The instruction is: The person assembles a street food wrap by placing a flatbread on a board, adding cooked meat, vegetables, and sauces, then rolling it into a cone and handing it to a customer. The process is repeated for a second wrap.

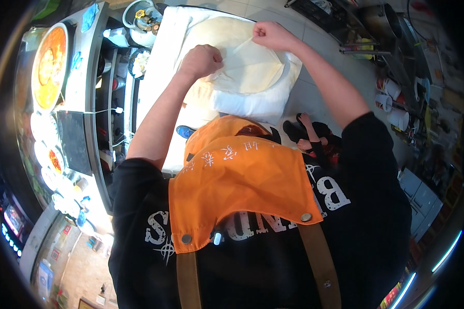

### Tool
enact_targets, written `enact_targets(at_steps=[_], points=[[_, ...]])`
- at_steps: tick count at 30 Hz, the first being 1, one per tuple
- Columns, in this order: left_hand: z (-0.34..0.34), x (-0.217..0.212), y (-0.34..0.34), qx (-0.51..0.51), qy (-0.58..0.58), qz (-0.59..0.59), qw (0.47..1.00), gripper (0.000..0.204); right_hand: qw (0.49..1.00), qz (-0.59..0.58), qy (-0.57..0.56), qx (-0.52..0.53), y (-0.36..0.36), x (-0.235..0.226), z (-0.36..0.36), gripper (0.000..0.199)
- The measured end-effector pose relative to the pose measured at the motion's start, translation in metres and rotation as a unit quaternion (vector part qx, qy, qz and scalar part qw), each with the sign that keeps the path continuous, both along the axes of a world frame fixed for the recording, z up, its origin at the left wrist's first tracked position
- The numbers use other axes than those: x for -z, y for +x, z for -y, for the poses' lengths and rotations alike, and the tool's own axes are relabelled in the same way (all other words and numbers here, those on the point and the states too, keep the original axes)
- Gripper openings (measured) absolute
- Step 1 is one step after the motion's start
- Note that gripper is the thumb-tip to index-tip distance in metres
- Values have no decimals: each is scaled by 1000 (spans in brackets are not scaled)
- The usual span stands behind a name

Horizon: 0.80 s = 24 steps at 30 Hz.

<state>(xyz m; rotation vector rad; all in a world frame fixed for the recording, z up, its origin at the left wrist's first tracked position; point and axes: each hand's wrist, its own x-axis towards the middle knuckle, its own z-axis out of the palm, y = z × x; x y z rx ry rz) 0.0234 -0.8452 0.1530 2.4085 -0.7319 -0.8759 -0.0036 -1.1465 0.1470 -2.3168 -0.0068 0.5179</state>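
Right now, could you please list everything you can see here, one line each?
dough sheets: a stack, pale cream, on the white cloth, top one pinched by both hands
white cloth: one, under the sheets
counter: one, white, beneath the cloth
pan: one, orange contents, far left
cups: several, white and red, right
apron: one, orange, on the chest
left hand: closed on a sheet
right hand: closed on a sheet's edge

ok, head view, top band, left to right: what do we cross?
Bowl of orange soup → gas canister → left hand → thin dough sheet → right hand → metal pot.
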Motion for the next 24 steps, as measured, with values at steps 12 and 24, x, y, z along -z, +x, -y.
enact_targets(at_steps=[12,24], points=[[-28,15,-8,-210,-135,-162,955,18,934,-205,-103,-275,93,-26,-67,37],[-46,31,18,-283,-155,-133,937,20,903,16,-175,-393,173,11,-96,52]])
